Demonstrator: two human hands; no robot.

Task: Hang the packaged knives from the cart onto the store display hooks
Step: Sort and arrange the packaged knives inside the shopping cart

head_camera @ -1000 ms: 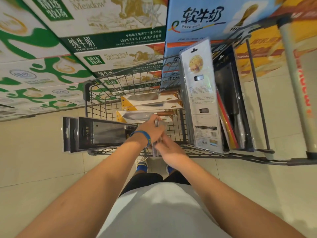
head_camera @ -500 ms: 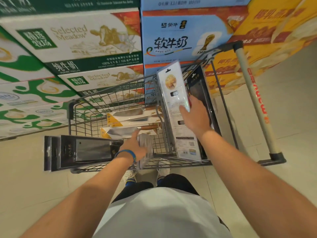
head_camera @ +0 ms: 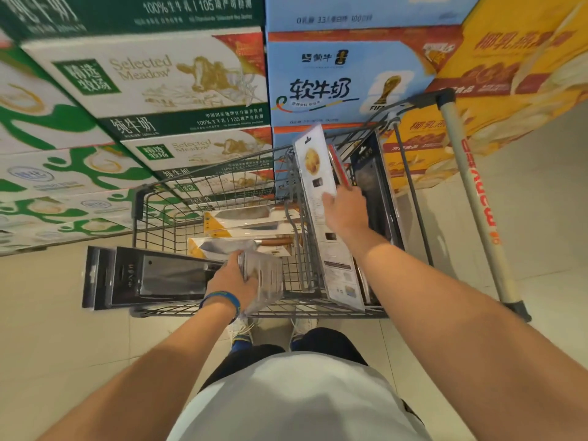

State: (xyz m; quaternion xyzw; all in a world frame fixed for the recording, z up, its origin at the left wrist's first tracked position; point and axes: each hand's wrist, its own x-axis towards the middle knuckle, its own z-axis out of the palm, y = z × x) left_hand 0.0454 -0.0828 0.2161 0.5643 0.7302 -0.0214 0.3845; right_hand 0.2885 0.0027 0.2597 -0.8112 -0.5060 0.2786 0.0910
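A grey wire cart [head_camera: 165,214] stands in front of me. My left hand [head_camera: 234,278] grips a clear plastic knife pack [head_camera: 264,281] over the cart's near edge. My right hand [head_camera: 345,211] reaches into the cart's right side and holds the edge of an upright white-backed knife pack [head_camera: 313,163]. Behind that pack stands a dark knife pack [head_camera: 372,186]. Two yellow-and-white knife packs [head_camera: 241,219] lie flat in the basket. Dark boxed knives [head_camera: 143,276] stick out over the cart's left side. No display hooks are in view.
Stacked milk cartons [head_camera: 165,84] form a wall just beyond the cart: green-white at left, blue [head_camera: 343,84] in the middle, yellow at right. The cart handle [head_camera: 471,192] runs down the right side. Pale tiled floor [head_camera: 57,338] lies around me.
My right hand left the clear pack and moved up right to the upright white pack. My left hand kept the clear pack. The view tilted upward toward the cartons.
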